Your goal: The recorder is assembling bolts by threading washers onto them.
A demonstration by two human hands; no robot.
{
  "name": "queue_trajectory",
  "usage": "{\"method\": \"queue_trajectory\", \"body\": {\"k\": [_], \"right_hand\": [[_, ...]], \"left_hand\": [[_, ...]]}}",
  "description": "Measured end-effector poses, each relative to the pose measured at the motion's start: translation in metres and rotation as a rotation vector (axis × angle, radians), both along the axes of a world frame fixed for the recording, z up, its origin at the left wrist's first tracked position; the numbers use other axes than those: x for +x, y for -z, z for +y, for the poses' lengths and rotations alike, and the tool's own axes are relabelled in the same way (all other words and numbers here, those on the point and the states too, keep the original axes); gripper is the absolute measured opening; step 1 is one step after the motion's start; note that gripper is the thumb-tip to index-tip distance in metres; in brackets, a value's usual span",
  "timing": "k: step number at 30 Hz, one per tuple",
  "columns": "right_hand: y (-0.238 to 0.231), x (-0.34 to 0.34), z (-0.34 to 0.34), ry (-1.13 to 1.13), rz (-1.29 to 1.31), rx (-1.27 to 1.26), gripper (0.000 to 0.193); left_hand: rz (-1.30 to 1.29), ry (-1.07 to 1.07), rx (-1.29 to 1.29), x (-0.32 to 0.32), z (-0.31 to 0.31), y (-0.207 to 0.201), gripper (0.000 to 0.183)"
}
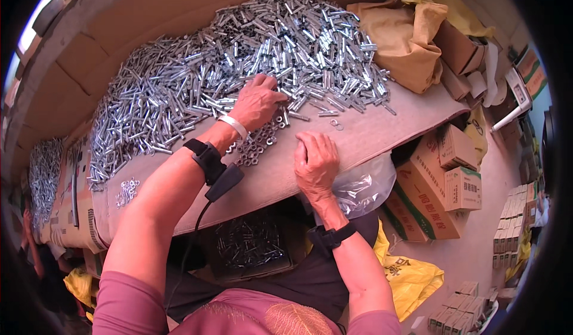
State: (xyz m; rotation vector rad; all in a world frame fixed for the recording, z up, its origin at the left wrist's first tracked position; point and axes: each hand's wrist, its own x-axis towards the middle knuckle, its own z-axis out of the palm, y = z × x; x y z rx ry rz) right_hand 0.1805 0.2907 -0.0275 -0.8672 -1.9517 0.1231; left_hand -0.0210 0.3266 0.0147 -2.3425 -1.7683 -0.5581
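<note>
A large heap of silvery metal rods and sleeves point(298, 42) covers the far part of the table. My left hand point(258, 102) reaches to the heap's near edge, its fingers curled down among the pieces; the fingertips are hidden. Just below it lies a small pile of hex nuts point(250, 147). My right hand point(316, 162) rests near the table's front edge with the fingers curled in, and whatever may be inside is out of sight. Between the hands and the right end, a pair of loose washers point(336, 124) lies on the tan table cover point(370, 135).
A box of dark metal pieces point(253, 245) sits below the table edge. Small rings point(128, 192) lie at left. At right are a brown sack point(412, 42), cartons point(430, 186), a clear plastic bag point(364, 186) and a yellow bag point(412, 275). Another person's arm point(33, 245) shows far left.
</note>
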Motion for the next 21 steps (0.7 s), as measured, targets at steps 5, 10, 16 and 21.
{"method": "queue_trajectory", "body": {"k": [5, 10, 16, 21], "right_hand": [[0.000, -0.002, -0.001, -0.002, 0.008, 0.011, 0.018], [0.000, -0.003, 0.001, -0.001, 0.014, 0.024, 0.018], [0.000, -0.002, 0.001, 0.008, 0.024, 0.032, 0.018], [-0.002, -0.003, -0.001, 0.016, 0.019, 0.025, 0.018]], "left_hand": [[-0.029, 0.010, 0.087, -0.001, 0.009, 0.007, 0.015], [-0.108, 0.010, 0.126, 0.002, 0.000, 0.008, 0.011], [-0.460, 0.050, -0.283, 0.002, -0.035, -0.025, 0.018], [-0.309, 0.150, -0.166, -0.009, -0.061, -0.024, 0.033]]}}
